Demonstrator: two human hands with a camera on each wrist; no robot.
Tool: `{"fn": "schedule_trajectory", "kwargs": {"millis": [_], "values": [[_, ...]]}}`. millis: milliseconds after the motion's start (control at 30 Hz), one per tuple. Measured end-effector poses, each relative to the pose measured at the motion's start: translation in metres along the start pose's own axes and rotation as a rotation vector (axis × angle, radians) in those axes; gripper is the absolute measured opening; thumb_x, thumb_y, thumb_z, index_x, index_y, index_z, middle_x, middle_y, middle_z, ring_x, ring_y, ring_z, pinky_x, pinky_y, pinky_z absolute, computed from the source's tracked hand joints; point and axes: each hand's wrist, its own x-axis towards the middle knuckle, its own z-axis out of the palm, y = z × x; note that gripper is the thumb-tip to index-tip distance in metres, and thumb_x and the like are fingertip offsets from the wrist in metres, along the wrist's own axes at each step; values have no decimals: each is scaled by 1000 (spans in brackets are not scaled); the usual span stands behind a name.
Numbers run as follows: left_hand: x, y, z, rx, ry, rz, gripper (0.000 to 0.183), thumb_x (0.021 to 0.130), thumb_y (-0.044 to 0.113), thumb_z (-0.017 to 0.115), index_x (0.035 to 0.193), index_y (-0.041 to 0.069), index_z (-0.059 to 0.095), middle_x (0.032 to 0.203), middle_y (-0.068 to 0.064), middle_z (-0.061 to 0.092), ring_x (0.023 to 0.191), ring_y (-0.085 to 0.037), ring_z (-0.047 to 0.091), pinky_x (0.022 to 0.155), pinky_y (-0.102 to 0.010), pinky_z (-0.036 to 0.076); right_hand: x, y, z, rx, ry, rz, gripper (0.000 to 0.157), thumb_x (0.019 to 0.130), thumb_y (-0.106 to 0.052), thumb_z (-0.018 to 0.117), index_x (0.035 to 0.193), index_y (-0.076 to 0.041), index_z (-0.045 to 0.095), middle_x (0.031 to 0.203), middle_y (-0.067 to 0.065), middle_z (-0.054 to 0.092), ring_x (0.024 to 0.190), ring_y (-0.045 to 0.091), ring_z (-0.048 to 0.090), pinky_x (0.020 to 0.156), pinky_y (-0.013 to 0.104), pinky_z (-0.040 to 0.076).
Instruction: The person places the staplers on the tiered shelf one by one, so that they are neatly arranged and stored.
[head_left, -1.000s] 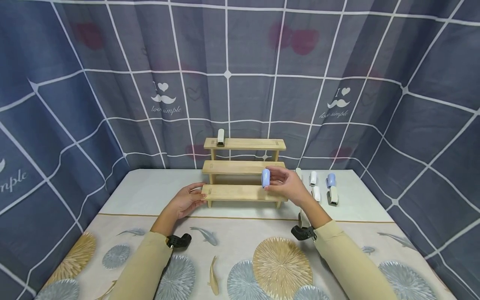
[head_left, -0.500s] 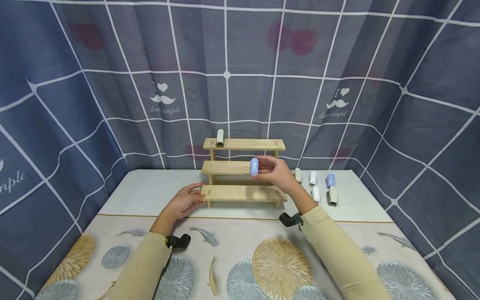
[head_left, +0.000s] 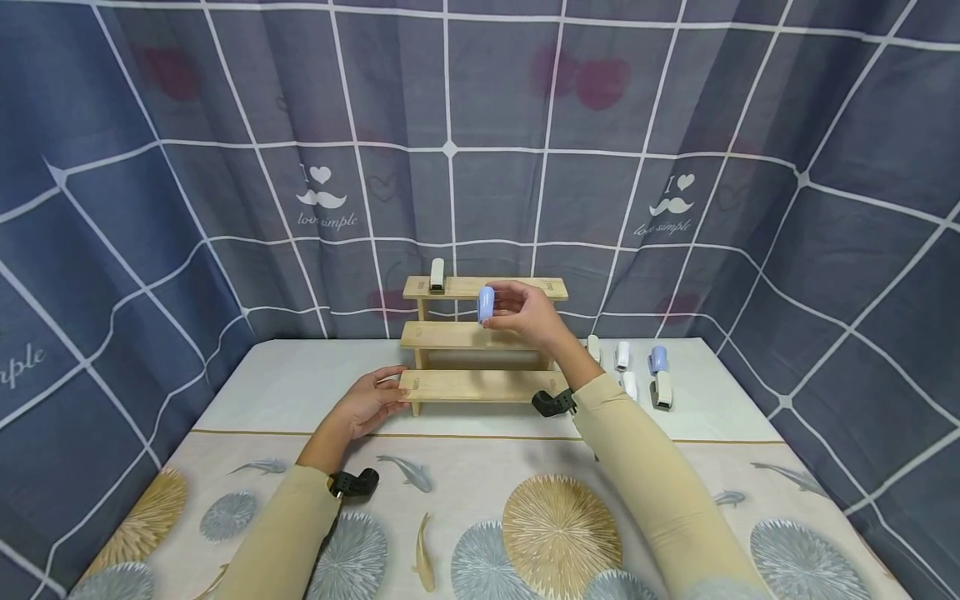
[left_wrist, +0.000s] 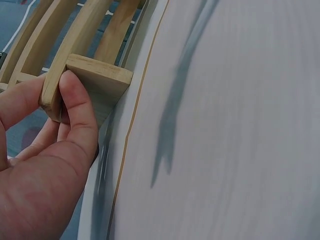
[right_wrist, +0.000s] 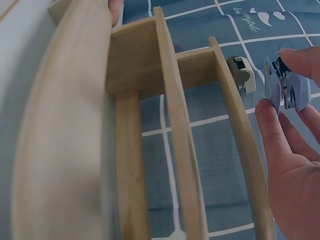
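Observation:
A small light-blue stapler (head_left: 486,305) is pinched between the thumb and fingers of my right hand (head_left: 528,315), in front of the top tier of a three-tier wooden display stand (head_left: 480,386). In the right wrist view the blue stapler (right_wrist: 301,91) shows its metal inner parts, close beyond the top board. A cream stapler (head_left: 437,275) stands upright at the left of the top tier, also seen in the right wrist view. My left hand (head_left: 371,403) grips the left end of the lowest tier; in the left wrist view, its thumb presses the board (left_wrist: 57,82).
Right of the stand, several staplers stand on the white tabletop (head_left: 300,375): another blue one (head_left: 657,359), a cream one (head_left: 662,390) and white ones (head_left: 622,356), partly behind my right arm. A patterned cloth (head_left: 420,533) covers the front. A checked curtain (head_left: 487,192) hangs behind.
My right hand has moved left and up with the blue stapler, from over the lower tiers to the top tier. My left hand keeps its hold on the stand.

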Motion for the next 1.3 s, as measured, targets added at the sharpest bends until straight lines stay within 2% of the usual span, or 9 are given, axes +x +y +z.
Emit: {"fn": "schedule_trajectory", "kwargs": {"millis": [200,533,800,1100,1300], "values": [[0,1,-1,-5,-7,2,69,97,-9,60,158,-4,27,103,-2,65,87,-11,68,77,-21,60,22,-6,2,-10,-17,6,71,78,9,82,144,-2,56,138,22,63,122,33,65,94,32,60],[-1,1,-3,11,2,0,69,98,-9,59,158,-5,26,105,-3,64,87,-11,68,78,-22,60,52,-8,7,-126,-24,-18,62,78,-4,86,136,-7,64,126,18,69,116,27,67,95,37,60],[-2,3,-2,15,1,4,68,98,-9,58,158,-5,26,106,-3,64,87,-11,68,78,-21,60,71,-12,3,-190,-10,-5,60,77,-1,86,133,-3,64,127,19,70,119,29,67,99,37,59],[0,3,-1,-2,-13,8,69,98,-9,58,158,-6,25,104,-2,65,86,-10,69,77,-21,61,79,-14,-8,-286,5,42,59,80,-7,86,135,-2,65,126,18,71,116,27,67,99,36,57],[0,1,-2,4,-3,-3,68,98,-10,58,158,-4,28,104,-1,66,88,-11,69,79,-22,61,78,-9,-12,-280,14,92,62,80,-4,86,137,-1,63,127,19,69,117,28,67,100,37,57]]}}
